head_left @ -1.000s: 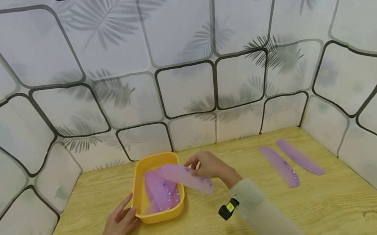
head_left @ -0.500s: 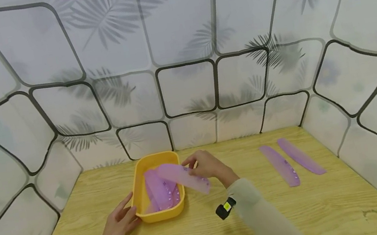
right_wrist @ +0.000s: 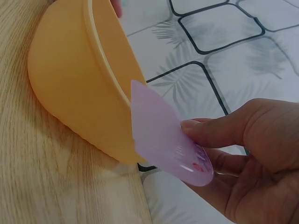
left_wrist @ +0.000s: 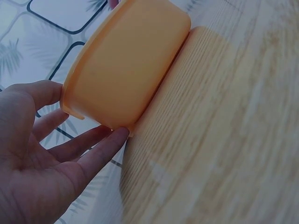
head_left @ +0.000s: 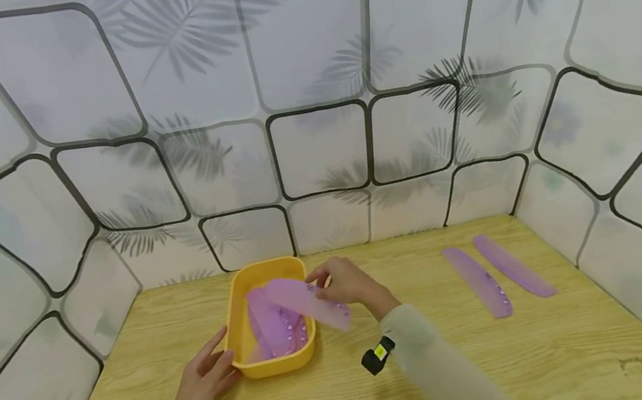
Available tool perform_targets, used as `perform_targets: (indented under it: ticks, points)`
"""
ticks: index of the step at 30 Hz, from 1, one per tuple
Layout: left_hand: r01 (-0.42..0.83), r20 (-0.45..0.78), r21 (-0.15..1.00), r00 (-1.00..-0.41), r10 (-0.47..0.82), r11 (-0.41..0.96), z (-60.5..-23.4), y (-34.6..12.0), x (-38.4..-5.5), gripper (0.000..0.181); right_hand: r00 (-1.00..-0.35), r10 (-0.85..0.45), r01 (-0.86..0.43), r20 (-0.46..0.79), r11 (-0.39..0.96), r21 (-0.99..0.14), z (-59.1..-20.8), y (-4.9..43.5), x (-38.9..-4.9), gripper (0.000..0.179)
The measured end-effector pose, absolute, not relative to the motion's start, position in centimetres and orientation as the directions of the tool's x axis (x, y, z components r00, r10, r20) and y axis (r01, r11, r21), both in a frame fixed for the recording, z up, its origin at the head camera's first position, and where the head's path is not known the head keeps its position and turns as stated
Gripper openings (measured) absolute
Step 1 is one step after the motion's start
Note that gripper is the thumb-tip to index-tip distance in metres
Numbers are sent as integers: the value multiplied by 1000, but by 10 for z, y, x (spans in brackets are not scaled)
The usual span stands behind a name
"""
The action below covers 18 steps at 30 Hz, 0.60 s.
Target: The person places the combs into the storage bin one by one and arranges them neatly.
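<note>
A yellow plastic bin [head_left: 279, 367] stands on the table, holding several translucent purple combs [head_left: 272, 318] in an overlapping pile. My left hand [head_left: 196, 390] holds its near left corner, thumb and fingers against the outside; in the left wrist view the fingers [left_wrist: 100, 149] touch the wall and rim. My right hand [head_left: 344, 284] pinches another purple comb [right_wrist: 163, 140] at its outer part, thumb on one face. That comb slants across the bin's right rim, its left end over the pile. Its teeth are too blurred to make out.
Two more purple combs [head_left: 478, 281] [head_left: 514, 265] lie side by side on the right of the wooden table [head_left: 428, 380]. A patterned wall covering [head_left: 319, 151] encloses the table at the back and sides. A small black camera [head_left: 378, 356] sits at the right wrist.
My right hand has shifted slightly left with the comb it pinches, bringing it a little farther over the bin. The left hand and the two combs at right keep their places.
</note>
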State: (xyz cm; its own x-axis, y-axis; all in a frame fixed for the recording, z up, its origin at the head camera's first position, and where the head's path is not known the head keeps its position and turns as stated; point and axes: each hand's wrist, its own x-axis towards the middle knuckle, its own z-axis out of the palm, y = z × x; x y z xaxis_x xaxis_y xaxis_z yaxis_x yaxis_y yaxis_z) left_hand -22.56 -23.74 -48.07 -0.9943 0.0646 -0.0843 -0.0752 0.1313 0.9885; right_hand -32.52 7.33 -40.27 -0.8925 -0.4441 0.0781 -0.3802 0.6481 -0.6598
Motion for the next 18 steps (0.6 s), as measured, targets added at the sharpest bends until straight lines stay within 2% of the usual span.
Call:
perform_targets:
  ticks: [18]
  points:
    - [-64,-73,993,-994,85,104,-482,-238,-227,60,-898,-431,-376,88,649,-661,-413,47,-331,28]
